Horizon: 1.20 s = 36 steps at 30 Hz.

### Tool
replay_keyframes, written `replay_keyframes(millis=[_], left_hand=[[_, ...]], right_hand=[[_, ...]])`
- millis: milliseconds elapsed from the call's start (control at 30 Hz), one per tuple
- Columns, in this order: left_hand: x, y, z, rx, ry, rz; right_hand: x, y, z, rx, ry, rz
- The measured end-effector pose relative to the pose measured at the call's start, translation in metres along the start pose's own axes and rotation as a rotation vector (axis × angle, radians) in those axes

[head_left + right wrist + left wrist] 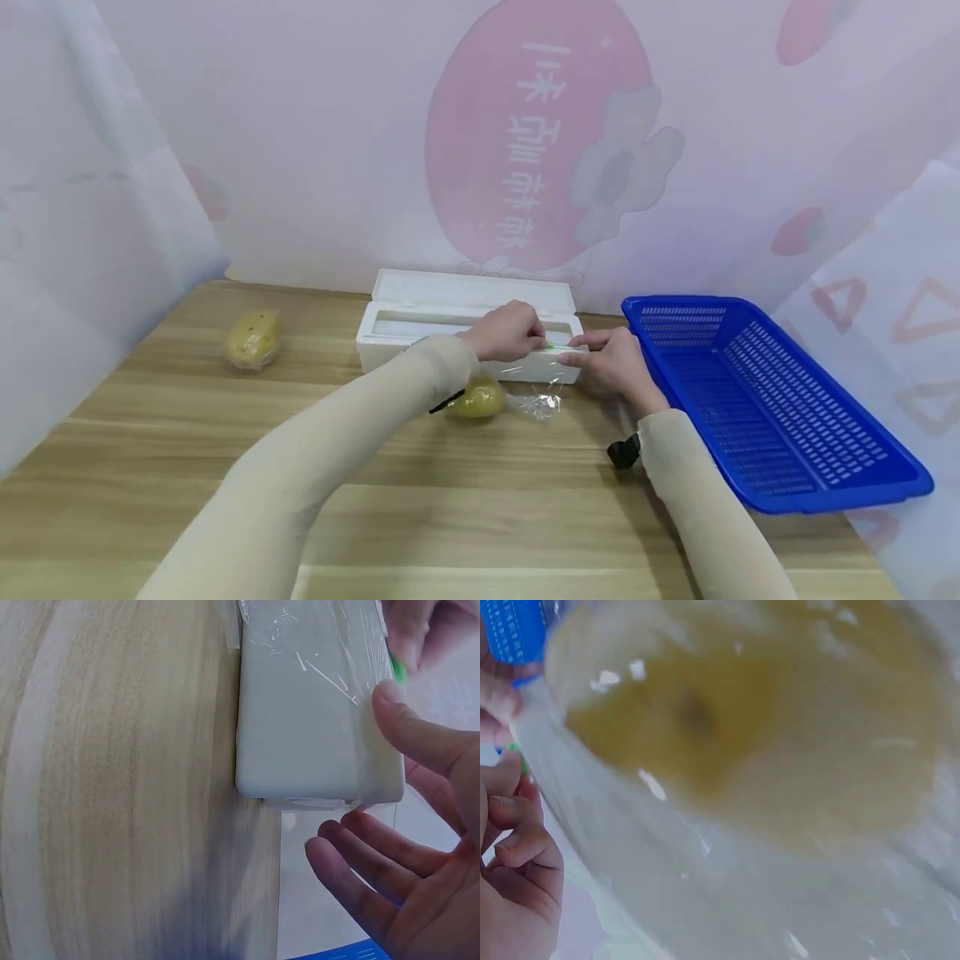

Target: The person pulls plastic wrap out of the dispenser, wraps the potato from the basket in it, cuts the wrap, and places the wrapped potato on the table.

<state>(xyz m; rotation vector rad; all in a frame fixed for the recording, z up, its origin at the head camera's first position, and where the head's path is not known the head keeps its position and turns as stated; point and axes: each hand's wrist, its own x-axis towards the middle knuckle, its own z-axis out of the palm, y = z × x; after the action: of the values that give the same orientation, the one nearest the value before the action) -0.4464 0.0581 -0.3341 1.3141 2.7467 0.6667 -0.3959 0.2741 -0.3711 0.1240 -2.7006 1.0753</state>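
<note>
A white cling film box (472, 291) stands against the back wall with its lid raised. My left hand (510, 332) pinches a small green slider (550, 344) on the box's front top edge, near the right end. At that end my right hand (618, 360) grips the corner, its thumb (420, 735) at the front edge and the lower fingers spread loosely. Clear film (542, 403) hangs from the box front to a yellow potato (482, 398) lying before it. In the left wrist view, the film-covered potato (682, 712) fills much of the picture, blurred.
Another yellow potato (253, 339), wrapped in film, lies on the wooden table (420, 517) at the left. To the right of the box is a blue plastic basket (776, 400), close beside my right forearm. A printed cloth wall (322, 150) rises behind the table.
</note>
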Motion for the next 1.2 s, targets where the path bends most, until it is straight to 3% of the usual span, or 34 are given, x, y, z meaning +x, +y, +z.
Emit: replay_keyframes(millis=[167,433,533,700,833,1067,1200], left_hand=[[-0.029,-0.032,-0.018,0.008,-0.009,0.071],[-0.104,-0.098,-0.052,0.109,0.078,0.195],[-0.127,-0.109,-0.065,0.155,0.095,0.201],[-0.143,-0.119,-0.075,0.208,0.091,0.224],[-0.156,-0.128,-0.079,0.219,0.088,0.203],[-0.179,-0.143,-0.088,0.235,0.172,0.25],[-0.189,-0.149,-0.089,0.252,0.184,0.253]], right_hand=[[-0.001,0.0,-0.001,-0.005,-0.001,0.014],[-0.002,0.0,-0.003,-0.03,-0.004,0.027],[-0.004,0.001,-0.007,-0.033,0.002,0.034],[-0.007,0.005,-0.008,-0.023,0.002,0.025],[-0.008,0.004,-0.003,-0.023,0.008,-0.007],[-0.007,-0.002,0.0,-0.039,0.041,-0.078],[-0.006,-0.003,0.003,-0.042,0.028,-0.073]])
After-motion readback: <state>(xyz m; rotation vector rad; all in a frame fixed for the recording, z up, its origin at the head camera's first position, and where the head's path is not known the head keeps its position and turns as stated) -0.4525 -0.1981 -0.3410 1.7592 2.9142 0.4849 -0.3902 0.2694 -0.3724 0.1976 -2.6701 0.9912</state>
